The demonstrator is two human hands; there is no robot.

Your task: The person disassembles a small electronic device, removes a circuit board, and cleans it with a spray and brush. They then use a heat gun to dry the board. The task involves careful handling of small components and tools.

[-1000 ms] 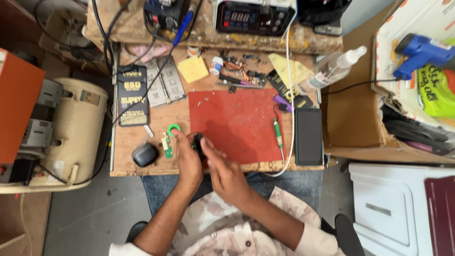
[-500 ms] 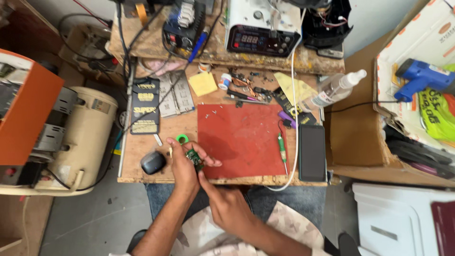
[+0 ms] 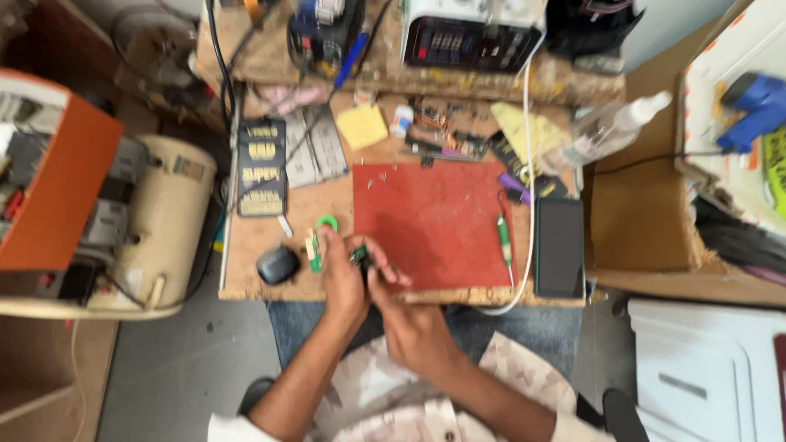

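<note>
My left hand (image 3: 342,278) and my right hand (image 3: 409,323) meet at the front edge of a small wooden bench (image 3: 246,282). Together they pinch a small dark green circuit part (image 3: 359,255) at the front left corner of a red work mat (image 3: 434,221). Just left of my left hand lies a small green board (image 3: 313,250), with a green ring of tape (image 3: 327,222) above it. The image is blurred, so the finer grip is hard to read.
A green-handled screwdriver (image 3: 505,240) and a black phone (image 3: 559,247) lie at the mat's right. A dark round object (image 3: 277,264) sits at the left, a black box of bits (image 3: 262,166) behind it. Bench instruments (image 3: 471,37), a spray bottle (image 3: 610,127), a beige motor (image 3: 164,221).
The head camera has tilted and moved closer. Both hands stay at the mat's front left corner, still on the small part, with the right hand drawn a little closer to the body.
</note>
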